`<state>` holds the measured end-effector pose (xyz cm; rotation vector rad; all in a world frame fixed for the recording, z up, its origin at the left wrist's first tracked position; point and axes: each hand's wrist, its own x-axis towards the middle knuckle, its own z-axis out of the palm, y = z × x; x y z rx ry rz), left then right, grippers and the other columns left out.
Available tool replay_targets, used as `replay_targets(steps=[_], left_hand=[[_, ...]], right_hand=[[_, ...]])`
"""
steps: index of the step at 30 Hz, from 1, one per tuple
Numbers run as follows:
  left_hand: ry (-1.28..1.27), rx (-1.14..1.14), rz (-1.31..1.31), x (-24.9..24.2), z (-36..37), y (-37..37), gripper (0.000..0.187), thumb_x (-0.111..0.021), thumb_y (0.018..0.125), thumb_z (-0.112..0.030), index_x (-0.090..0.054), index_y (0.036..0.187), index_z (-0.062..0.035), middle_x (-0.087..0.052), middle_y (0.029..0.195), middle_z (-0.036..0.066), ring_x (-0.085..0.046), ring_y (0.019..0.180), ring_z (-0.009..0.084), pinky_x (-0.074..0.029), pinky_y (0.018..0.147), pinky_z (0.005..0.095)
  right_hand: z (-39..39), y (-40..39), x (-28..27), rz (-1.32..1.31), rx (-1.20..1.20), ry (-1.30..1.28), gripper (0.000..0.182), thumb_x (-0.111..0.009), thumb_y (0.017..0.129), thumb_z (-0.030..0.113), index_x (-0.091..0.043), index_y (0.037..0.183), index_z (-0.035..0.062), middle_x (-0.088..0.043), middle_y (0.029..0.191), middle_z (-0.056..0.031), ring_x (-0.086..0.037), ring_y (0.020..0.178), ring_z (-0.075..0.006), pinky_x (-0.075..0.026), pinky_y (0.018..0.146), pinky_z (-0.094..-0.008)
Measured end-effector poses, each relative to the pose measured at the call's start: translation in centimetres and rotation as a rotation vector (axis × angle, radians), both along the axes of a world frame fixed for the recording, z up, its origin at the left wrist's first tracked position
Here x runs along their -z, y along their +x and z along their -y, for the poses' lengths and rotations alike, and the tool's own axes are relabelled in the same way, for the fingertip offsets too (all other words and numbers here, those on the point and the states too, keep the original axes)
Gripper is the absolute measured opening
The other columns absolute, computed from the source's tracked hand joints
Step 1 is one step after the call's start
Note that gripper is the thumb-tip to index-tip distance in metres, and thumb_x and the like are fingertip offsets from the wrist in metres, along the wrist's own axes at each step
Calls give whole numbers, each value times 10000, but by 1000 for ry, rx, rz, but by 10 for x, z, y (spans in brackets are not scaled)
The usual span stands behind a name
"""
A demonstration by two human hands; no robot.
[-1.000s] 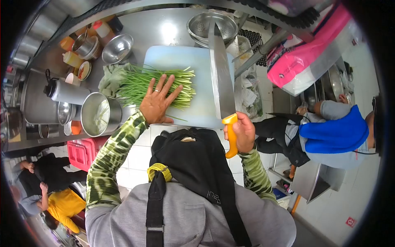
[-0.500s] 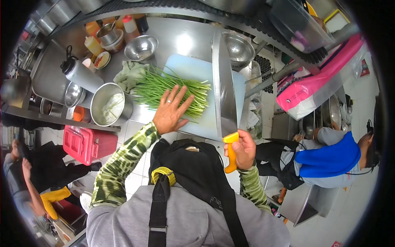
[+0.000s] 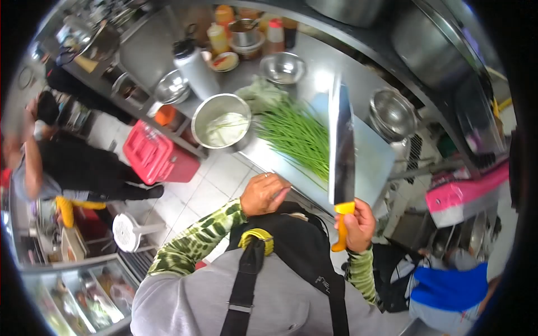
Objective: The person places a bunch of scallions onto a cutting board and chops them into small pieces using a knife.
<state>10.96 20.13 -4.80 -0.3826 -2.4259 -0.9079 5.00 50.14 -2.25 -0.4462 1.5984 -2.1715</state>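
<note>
My right hand (image 3: 359,225) is wrapped round the yellow handle of a large kitchen knife (image 3: 343,151), whose broad blade points away from me, over the cutting board. Long green chives (image 3: 297,134) lie in a loose bunch on the pale blue cutting board (image 3: 372,151), left of the blade, which hides part of them in this view. Near the counter's front edge, in front of my apron, is my left hand (image 3: 264,194), fingers curled in and off the chives. What it holds, if anything, I cannot tell.
A steel pot (image 3: 222,122) with white contents and a grey-green cloth (image 3: 262,94) stand left of the chives. Behind are a steel bowl (image 3: 282,68) and squeeze bottles. Colanders (image 3: 392,115) sit right. People are on both sides; a red cooler (image 3: 159,151) is on the floor.
My left hand has lifted off the chives, drawn back toward my body and curled its fingers. The view has turned, so the counter appears slanted; the knife stays in my right hand.
</note>
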Motion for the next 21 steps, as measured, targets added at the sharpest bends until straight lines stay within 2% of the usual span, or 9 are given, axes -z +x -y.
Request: replay_targets(steps=[3, 6, 8, 9, 12, 14, 17, 18, 21], left_hand=[[-8, -138, -75, 6, 29, 9, 150, -747, 763, -11, -694, 895, -55, -686, 832, 92, -665, 711, 274, -522, 622, 366], [-115, -397, 39, -20, 104, -8, 229, -742, 792, -47, -694, 1015, -36, -692, 930, 160, -684, 843, 346, -555, 746, 406], [-211, -415, 165, -22, 170, -23, 296, -712, 806, -77, -672, 1093, -14, -666, 1019, 222, -656, 948, 422, -536, 843, 476], [-252, -439, 400, -20, 195, -30, 357, -743, 790, -115, -669, 1125, -15, -670, 1086, 229, -654, 1016, 417, -529, 902, 486], [-479, -303, 657, 0, 224, -59, 420, -777, 780, -192, -667, 1145, -16, -678, 1129, 222, -662, 1049, 401, -530, 925, 489], [-558, -235, 634, 8, 222, -74, 445, -774, 798, -267, -669, 1152, -19, -700, 1090, 216, -676, 1044, 390, -535, 932, 494], [-639, -346, 797, -23, 212, -100, 367, -725, 855, -273, -672, 1125, -31, -710, 1035, 212, -696, 974, 389, -562, 862, 483], [-420, -427, 410, -28, 215, -89, 303, -703, 879, -273, -672, 1059, -32, -707, 1007, 205, -700, 915, 390, -569, 792, 481], [-345, -735, 402, -37, 247, -62, 339, -720, 865, -335, -659, 1006, -32, -702, 966, 213, -699, 885, 396, -564, 750, 486]], right_hand=[[2, 0, -1, 1, -38, 9, 473, -669, 977, 135, -491, 1367, -63, -689, 1084, -154, -676, 841, -162, -586, 717, -290], [4, -2, -1, -9, -24, 38, 474, -671, 978, 143, -492, 1369, -54, -690, 1080, -150, -673, 837, -154, -587, 706, -281], [5, -7, 1, -31, 17, 76, 461, -662, 987, 160, -496, 1367, -41, -688, 1076, -136, -662, 829, -141, -586, 695, -275], [4, -11, 0, -43, 42, 97, 456, -659, 989, 164, -499, 1365, -38, -687, 1076, -132, -659, 829, -139, -584, 691, -275], [-4, -24, 2, -93, 153, 223, 423, -648, 1002, 176, -516, 1348, -28, -685, 1085, -107, -638, 825, -116, -559, 685, -261], [-10, -34, 7, -166, 241, 333, 410, -645, 1005, 172, -522, 1344, -24, -685, 1095, -99, -631, 825, -105, -545, 689, -251], [-37, -42, 30, -397, 381, 696, 408, -634, 1015, 177, -537, 1363, -12, -697, 1086, -109, -661, 883, -178, -555, 735, -321], [-47, -44, 38, -505, 427, 849, 411, -631, 1016, 185, -544, 1369, -8, -701, 1078, -115, -679, 914, -210, -563, 750, -346], [-68, -45, 68, -879, 508, 1343, 435, -633, 1009, 249, -566, 1379, 31, -693, 1135, -148, -688, 998, -332, -555, 835, -424]])
